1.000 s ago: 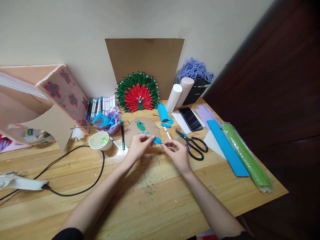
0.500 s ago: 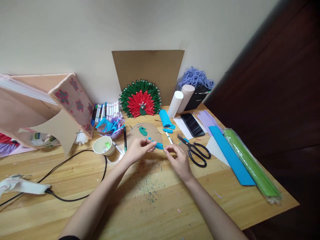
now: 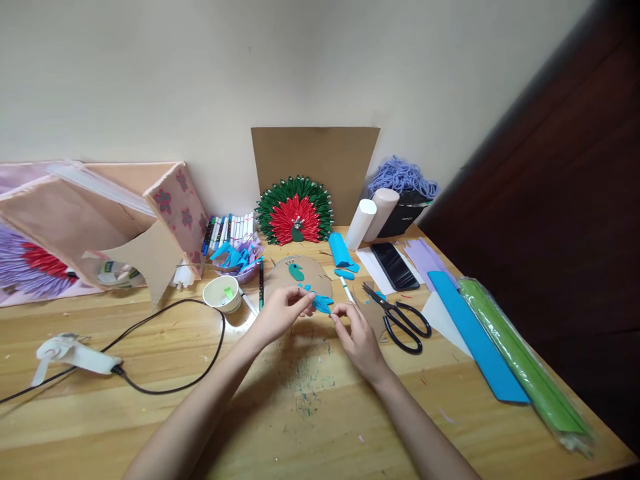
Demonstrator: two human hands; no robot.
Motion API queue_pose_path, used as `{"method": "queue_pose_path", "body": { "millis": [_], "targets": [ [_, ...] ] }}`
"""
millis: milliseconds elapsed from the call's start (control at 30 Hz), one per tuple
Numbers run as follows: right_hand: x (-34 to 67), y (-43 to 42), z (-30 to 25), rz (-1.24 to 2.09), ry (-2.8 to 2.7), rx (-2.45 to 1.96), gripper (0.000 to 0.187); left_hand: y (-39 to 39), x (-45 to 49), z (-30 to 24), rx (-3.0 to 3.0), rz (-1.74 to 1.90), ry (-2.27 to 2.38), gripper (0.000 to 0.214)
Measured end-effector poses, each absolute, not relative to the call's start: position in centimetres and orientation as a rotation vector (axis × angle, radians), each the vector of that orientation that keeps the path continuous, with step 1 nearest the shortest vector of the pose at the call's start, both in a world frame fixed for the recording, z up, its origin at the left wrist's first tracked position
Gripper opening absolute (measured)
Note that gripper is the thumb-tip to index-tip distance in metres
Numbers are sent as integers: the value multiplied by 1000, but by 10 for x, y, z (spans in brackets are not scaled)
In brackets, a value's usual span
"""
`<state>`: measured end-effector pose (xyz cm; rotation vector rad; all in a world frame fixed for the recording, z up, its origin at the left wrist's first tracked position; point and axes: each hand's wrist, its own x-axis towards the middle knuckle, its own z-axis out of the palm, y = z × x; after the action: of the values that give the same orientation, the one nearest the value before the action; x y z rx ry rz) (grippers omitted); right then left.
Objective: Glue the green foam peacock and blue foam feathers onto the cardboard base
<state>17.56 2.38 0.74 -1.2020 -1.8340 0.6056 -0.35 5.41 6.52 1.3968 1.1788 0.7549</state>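
My left hand [image 3: 284,313] pinches a folded piece of blue crepe paper [image 3: 323,304] between thumb and fingers. At the paper's right tip, my right hand [image 3: 357,339] has thumb and forefinger closed on its end. Behind my hands lies a round cardboard disc [image 3: 316,272] bearing a green bird-shaped cutout [image 3: 295,270]. Small blue bits sit near the disc's lower edge, partly hidden by my left hand. Black-handled scissors [image 3: 400,317] lie spread to the right of my right hand, beside a white marker [image 3: 346,289].
A red and green peacock fan [image 3: 295,217] leans on a cardboard sheet [image 3: 315,150]. At left are a glue gun [image 3: 80,355] with a looping black cord, a paper cup [image 3: 221,295] and a pink box [image 3: 175,213]. A phone [image 3: 395,267] and blue paper [image 3: 475,337] lie right.
The view has shifted, so the table's things sit lower and further right. My hands still hold the blue paper, whose pleats now show more spread between them.
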Motion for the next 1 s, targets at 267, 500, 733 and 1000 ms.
{"method": "queue_pose_path", "body": {
  "millis": [267, 500, 733, 1000],
  "targets": [
    [140, 8, 20, 793, -1983, -1015, 9, -3, -50, 68, 1459, 1011, 1307, 32],
    [78, -4, 39, 841, -2149, -738, 9, -64, -105, 72, 1257, 1227, 1469, 24],
    [5, -15, 44, 989, -2147, -590, 10, -115, -165, 61, 862, 1553, 1643, 25],
    [-61, -21, 15, 1326, -2172, -689, 18, -157, -233, 43, 535, 1722, 1827, 27]
  ]
}}
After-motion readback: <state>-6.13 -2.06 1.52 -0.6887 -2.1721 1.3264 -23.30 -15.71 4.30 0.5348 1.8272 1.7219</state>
